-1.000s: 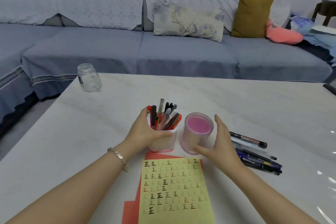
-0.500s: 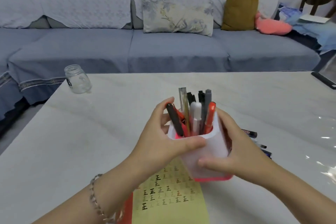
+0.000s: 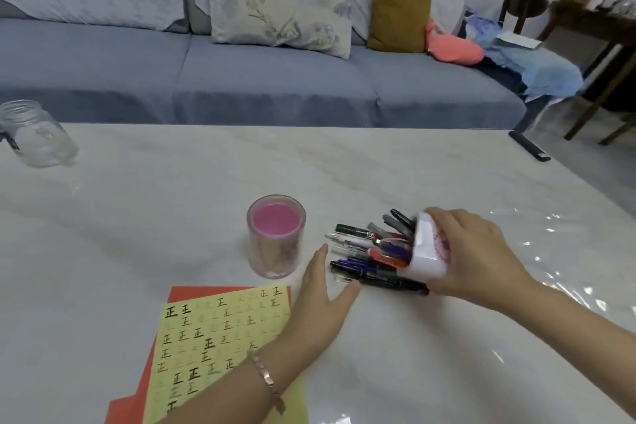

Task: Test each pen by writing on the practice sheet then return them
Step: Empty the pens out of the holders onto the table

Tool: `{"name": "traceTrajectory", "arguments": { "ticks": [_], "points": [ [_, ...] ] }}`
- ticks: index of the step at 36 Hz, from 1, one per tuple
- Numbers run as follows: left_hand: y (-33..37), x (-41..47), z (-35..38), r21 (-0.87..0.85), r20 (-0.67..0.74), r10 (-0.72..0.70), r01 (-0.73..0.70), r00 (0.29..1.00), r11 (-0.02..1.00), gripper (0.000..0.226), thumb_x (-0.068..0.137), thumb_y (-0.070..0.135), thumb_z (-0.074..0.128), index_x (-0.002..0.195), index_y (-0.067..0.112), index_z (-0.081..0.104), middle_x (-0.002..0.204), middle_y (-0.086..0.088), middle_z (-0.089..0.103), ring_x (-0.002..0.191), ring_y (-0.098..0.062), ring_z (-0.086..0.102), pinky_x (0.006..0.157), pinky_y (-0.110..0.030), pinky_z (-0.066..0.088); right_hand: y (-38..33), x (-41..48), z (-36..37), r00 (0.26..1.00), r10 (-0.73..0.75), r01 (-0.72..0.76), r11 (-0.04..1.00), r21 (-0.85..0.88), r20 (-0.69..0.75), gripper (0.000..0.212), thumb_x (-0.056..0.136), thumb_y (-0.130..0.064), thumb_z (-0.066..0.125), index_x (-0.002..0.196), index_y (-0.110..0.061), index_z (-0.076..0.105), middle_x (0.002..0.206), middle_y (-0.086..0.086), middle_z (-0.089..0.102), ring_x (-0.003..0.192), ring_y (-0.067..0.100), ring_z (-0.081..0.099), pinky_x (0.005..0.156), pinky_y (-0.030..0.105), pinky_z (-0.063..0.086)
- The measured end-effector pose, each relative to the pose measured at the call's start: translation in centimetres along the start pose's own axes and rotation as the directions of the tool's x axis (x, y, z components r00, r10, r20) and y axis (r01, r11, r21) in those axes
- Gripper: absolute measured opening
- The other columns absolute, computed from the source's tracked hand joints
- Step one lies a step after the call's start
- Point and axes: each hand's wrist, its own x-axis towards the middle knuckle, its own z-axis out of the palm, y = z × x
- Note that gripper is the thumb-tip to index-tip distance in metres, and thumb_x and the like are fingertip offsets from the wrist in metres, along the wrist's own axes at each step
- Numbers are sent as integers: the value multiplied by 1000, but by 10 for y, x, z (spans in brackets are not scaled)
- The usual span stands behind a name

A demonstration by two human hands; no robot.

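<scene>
Right of the pink cup point(image 3: 276, 241): the white pen holder point(image 3: 426, 251) lies tipped on its side, mouth toward the cup, and its pens point(image 3: 364, 248) slide out onto the table point(image 3: 172, 217) among loose ones.
Right hand point(image 3: 471, 255): curled over the holder's base, gripping it.
Left hand point(image 3: 323, 299): fingers straight, just beside the pen tips, holding nothing.
Half a second back: both hands held the holder upright above the practice sheet point(image 3: 213, 337); the left has since let go.
Meaning: I'd say the pens are being emptied for testing; none is picked yet.

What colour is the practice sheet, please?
The practice sheet is pale yellow, best seen in the head view.
</scene>
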Motion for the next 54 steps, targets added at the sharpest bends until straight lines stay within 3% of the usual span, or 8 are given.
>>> {"name": "traceTrajectory", "arguments": {
  "ticks": [4, 9, 25, 35, 39, 44, 49, 54],
  "points": [
    [-2, 20, 11, -22, -20, 46, -47, 999, 999, 82, 87, 36, 61, 136, 48, -3, 154, 13, -12, 140, 0, -8, 102, -14, 5, -4, 24, 5, 993, -116, 116, 973, -198, 9, 89, 57, -24, 70, 138, -19, 33, 118, 4, 48, 114, 27, 45, 98, 33, 26],
    [-9, 41, 20, 157, 1, 126, -124, 992, 980, 81, 87, 44, 57, 142, 44, -3, 155, 7, -14, 141, -9, -16, 110, -22, 1, -1, 43, 21, 952, -274, 198, 888, -416, -133, 90, 10, -11, 75, 100, -8, 65, 73, 10, 59, 64, 32, 60, 70, 36, 48],
    [-24, 56, 34, 708, 117, 128, -173, 985, 684, 70, 78, 74, 10, 139, 49, -12, 154, 2, -22, 137, -28, -29, 116, -41, -6, 39, 15, 2, 863, -480, 309, 749, -586, -159, 73, 21, -1, 56, 93, -3, 68, 82, 21, 64, 75, 38, 64, 90, 44, 29],
    [-6, 63, 25, 815, 240, 95, -254, 966, 521, 69, 90, 63, 30, 145, 42, -6, 155, 2, -18, 139, -26, -26, 114, -43, -12, 33, -4, 0, 989, -79, 93, 989, 113, -127, 97, 45, -31, 81, 133, -25, 42, 119, 0, 49, 117, 20, 43, 98, 26, 23],
    [12, 46, 10, 543, 169, 188, -251, 967, 801, 71, 94, 50, 39, 149, 27, 1, 157, 7, 0, 144, -13, -6, 116, -33, -1, 13, -18, -7, 994, 4, 57, 839, 540, -110, 95, 43, -30, 82, 122, -49, 32, 123, -5, 36, 110, -23, 27, 87, 0, 32],
    [53, -3, -31, -290, 97, 107, -74, 990, 954, 67, 89, 29, 54, 145, 27, 17, 146, 16, 30, 118, 8, 42, 79, 1, 38, -26, -34, -11, 990, 44, 84, 596, 798, -137, 86, 33, -46, 77, 109, -65, 41, 122, -25, 46, 114, -8, 45, 86, 10, 41],
    [59, -42, -73, -241, 138, 235, -198, 962, 950, 95, 52, 30, 80, 134, 36, 32, 119, 26, 54, 110, 7, 53, 80, -11, 46, -87, -39, -6, 990, -106, 135, 484, 865, -95, 91, 39, -42, 82, 122, -49, 44, 121, -19, 56, 108, 2, 57, 80, 21, 50],
    [54, -75, -114, -193, -71, 256, -265, 964, 945, 84, 40, 12, 83, 114, 33, 50, 104, 26, 61, 94, 4, 61, 66, -10, 48, -139, -37, -1, 976, -200, 180, 491, 853, -91, 89, 44, -41, 83, 120, -59, 40, 123, -33, 49, 113, -11, 47, 83, 1, 37]
  ]
}}
